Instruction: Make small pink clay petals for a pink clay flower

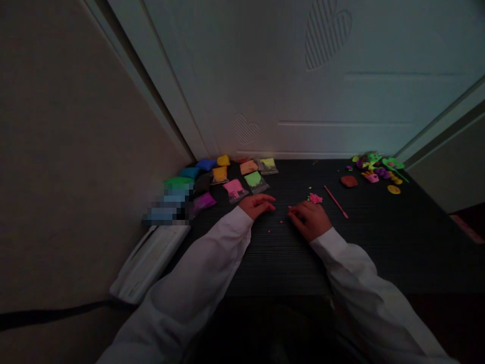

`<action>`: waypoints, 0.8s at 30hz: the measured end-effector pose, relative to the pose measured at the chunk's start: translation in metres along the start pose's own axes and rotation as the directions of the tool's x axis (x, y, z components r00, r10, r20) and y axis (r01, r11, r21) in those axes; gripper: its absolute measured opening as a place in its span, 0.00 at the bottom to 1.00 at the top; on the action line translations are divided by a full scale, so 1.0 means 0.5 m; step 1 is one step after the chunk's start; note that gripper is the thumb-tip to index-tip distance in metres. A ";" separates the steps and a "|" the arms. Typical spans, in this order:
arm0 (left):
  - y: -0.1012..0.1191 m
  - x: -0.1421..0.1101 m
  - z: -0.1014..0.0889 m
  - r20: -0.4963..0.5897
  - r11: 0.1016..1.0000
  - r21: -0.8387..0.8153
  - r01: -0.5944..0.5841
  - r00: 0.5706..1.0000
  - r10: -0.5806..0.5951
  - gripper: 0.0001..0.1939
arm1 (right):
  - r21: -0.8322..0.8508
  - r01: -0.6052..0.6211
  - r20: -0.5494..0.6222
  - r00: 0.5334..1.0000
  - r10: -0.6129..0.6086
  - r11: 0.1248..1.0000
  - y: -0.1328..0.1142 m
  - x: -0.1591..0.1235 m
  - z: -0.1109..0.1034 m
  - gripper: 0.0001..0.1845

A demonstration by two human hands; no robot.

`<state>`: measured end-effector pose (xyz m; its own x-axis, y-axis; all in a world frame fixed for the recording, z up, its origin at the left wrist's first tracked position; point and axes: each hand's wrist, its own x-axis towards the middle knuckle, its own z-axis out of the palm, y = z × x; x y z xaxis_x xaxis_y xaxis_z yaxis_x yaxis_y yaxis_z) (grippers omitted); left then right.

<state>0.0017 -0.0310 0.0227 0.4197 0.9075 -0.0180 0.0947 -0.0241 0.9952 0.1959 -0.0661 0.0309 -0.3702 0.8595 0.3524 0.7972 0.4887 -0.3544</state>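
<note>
1. My left hand (255, 206), loosely open, lies left of the crumbly pink clay-like pile (315, 198).
2. My right hand (312, 222), nearer, curls just this side of the pile; I can't tell what its grip holds.
3. Slim pink stick (335, 201): right of the pile, slanting nearward-right.

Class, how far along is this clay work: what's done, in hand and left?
Apparently done: the green clay flower, already shaped. In hand: the right hand is beside the heap of small pink clay bits; whether its fingers pinch one is unclear. The left hand looks empty. Probably left: the plain red clay lump and the light-green clay in a clear bag, both seemingly unshaped.
</note>
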 end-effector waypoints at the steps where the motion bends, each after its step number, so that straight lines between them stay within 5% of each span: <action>1: -0.001 0.000 -0.001 0.004 1.000 0.017 -0.011 1.000 0.011 0.14 | 0.004 -0.002 -0.003 1.000 0.002 1.000 0.001 0.000 0.000 0.09; 13: -0.003 -0.002 -0.002 0.009 0.982 0.188 0.010 1.000 -0.012 0.15 | 0.044 -0.050 -0.028 0.998 0.051 0.998 -0.004 0.001 -0.005 0.13; 24: -0.014 0.002 -0.007 -0.030 0.981 0.175 -0.078 0.996 0.085 0.13 | 0.082 -0.059 -0.091 0.994 0.066 0.995 -0.006 0.000 -0.008 0.10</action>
<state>-0.0016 -0.0286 0.0158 0.3988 0.9144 0.0692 0.2183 -0.1679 0.9613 0.1954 -0.0682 0.0356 -0.2718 0.8729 0.4053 0.7758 0.4479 -0.4444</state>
